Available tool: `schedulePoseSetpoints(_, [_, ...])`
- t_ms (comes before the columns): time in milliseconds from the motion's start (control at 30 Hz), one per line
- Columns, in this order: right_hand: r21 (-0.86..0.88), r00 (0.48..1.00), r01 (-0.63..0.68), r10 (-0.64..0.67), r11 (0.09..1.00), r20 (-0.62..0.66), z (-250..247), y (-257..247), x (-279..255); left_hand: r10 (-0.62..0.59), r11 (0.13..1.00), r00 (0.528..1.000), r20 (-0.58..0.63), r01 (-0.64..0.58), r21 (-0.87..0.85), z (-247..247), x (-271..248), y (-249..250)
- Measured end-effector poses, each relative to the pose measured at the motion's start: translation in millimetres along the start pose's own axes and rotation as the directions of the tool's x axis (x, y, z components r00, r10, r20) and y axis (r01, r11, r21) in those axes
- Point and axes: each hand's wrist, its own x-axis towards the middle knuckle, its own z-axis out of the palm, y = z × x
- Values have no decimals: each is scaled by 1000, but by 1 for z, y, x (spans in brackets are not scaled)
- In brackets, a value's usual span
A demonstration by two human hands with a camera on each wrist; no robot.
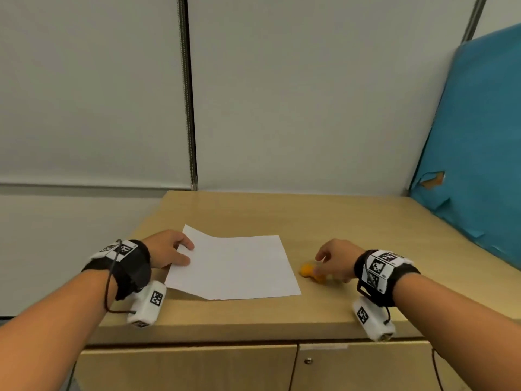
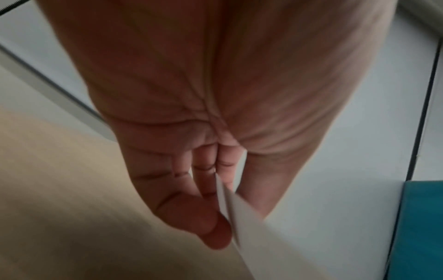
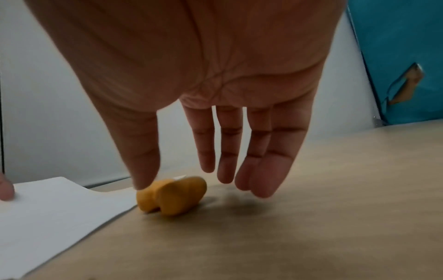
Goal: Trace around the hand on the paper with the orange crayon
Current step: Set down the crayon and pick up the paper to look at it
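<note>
Beside smooth white paper [image 1: 234, 266], a stubby, waxy orange crayon [image 3: 171, 196].

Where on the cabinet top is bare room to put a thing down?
Bare wood lies behind the paper up to the wall, and rightward to the blue board. Crowded: between paper and right hand, where the orange crayon lies.

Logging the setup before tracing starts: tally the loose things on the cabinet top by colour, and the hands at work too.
White: 1, the sheet of paper, its left edge pinched by the left hand.
Orange: 1, the chunky orange crayon, on the wooden cabinet top just right of the paper, under the open right hand.
Hands: 2.
Total: 2 loose things, 2 hands.
</note>
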Motion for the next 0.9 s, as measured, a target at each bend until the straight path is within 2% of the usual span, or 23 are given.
schedulePoseSetpoints(167, [-90,998,52,-54,995,-21,10,-6,10,-38,997,999,34,36,72,5,12,1])
schedulePoseSetpoints(433, [-80,995,-40,32,996,-99,-6,11,25,-44,982,996,77,29,187,21,27,25])
schedulePoseSetpoints(533, [-69,995,-57,50,996,-89,-8,16,29,-54,956,996,77,29,291,25,28,33])
schedulePoseSetpoints(767, [-89,997,-48,44,995,-56,-8,17,36,-71,922,992,100,26,387,24,26,31])
schedulePoseSetpoints(900, [-123,998,-60,59,991,-13,-13,15,42,-50,874,988,143,-26,485,23,25,34])
